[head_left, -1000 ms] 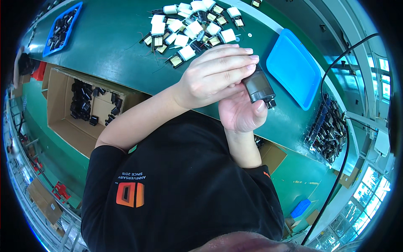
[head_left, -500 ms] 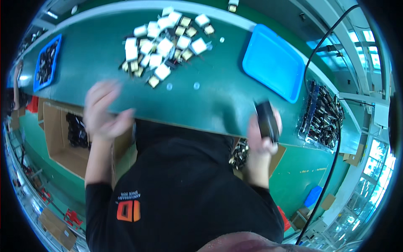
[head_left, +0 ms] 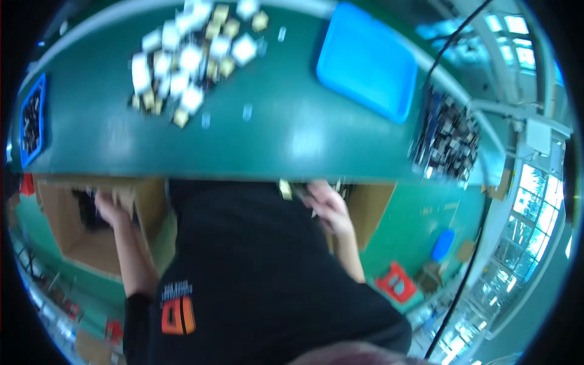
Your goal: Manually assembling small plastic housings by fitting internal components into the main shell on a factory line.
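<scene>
Green table (head_left: pixel 274 146), left hand (head_left: pixel 111 210) in cardboard box (head_left: pixel 67 234)

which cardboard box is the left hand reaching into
The box on the person's left, holding dark parts; the left hand is inside it. The other box sits by the right hand.

Small parts (head_left: pixel 188 64) lie on the table (head_left: pixel 286 140), left of the tray (head_left: pixel 367 61).

Green bench (head_left: pixel 292 140), white parts pile (head_left: pixel 188 55), blue trays (head_left: pixel 368 61)
</scene>
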The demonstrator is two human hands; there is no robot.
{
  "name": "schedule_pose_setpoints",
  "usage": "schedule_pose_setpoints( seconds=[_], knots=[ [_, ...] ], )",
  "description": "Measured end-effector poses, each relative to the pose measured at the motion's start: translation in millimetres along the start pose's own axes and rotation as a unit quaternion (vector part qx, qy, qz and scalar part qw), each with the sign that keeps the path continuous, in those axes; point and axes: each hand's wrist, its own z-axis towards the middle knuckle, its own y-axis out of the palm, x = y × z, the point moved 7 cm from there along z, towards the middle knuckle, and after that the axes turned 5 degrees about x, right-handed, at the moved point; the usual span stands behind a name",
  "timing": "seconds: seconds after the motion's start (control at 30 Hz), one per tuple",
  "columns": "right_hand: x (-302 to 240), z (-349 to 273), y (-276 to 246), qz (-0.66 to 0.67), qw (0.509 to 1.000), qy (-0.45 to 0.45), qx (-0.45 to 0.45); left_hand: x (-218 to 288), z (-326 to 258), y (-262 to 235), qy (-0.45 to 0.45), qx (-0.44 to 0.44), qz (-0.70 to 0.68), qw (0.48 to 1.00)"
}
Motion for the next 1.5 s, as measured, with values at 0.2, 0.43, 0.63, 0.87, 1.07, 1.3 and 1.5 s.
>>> schedule_pose_setpoints(
  seconds=[0.2, 0.43, 0.63, 0.87, 1.07, 1.3, 1.5],
  knots=[
    [6, 29, 50, -0.304, 0.943, -0.028, -0.129, -1, 28, 17, 0.024, -0.090, -0.032, 0.995],
    [8, -30, -21, -0.177, 0.981, -0.078, 0.024, -65, 102, -67, 0.138, -0.022, 0.239, 0.961],
    [37, 5, -3, -0.331, 0.942, -0.027, 0.057, -152, 133, -114, 0.130, -0.027, 0.733, 0.667],
    [31, -35, -71, -0.112, 0.974, 0.006, 0.198, -140, 84, -79, 0.045, -0.050, 0.637, 0.768],
    [17, -89, -197, -0.479, 0.741, -0.165, 0.442, -142, 54, -44, 0.174, -0.112, 0.656, 0.726],
    [-216, 73, 64, -0.639, 0.596, -0.453, 0.178, -110, 30, -46, 0.134, -0.162, 0.633, 0.745],
    [-273, 350, 75, -0.757, 0.553, -0.239, 0.253, 1, -29, -32, 0.104, -0.187, 0.535, 0.817]
  ],
)
